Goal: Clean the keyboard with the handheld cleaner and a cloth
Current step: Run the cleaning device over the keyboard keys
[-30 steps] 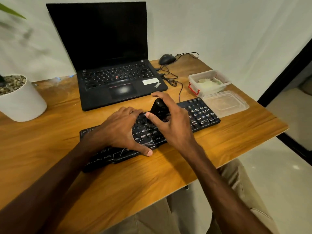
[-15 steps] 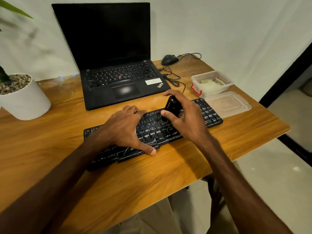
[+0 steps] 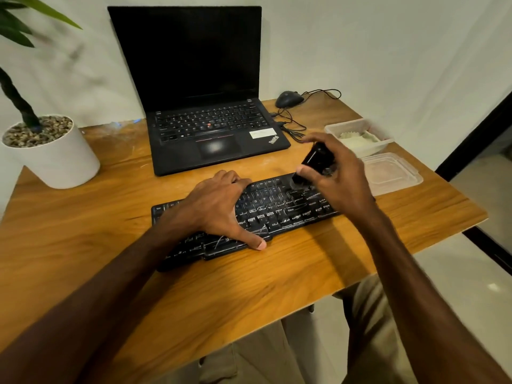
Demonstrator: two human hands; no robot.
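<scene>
Wooden bench (image 3: 83, 239) against a pale wall carries a dark laptop (image 3: 205, 128) at upper centre and the black keyboard (image 3: 266, 212) lying slantwise at mid-frame. The left hand (image 3: 213, 212) lies spread and flat on the keyboard's left half, thumb at its near edge, pinning it down. The right hand (image 3: 335, 178) is curled tight around the handheld cleaner (image 3: 315, 162), whose lower end meets the upper-right keys. This looks like the cleaner pass, now at the right-hand rows; next it likely needs to run on across the remaining keys, then be swapped for a cloth, which may be the pale stuff in the tub (image 3: 357, 137) at right. Compared with 1 second ago, the cleaner has travelled from the middle keys toward the right of the frame, while the left hand has stayed put.
</scene>
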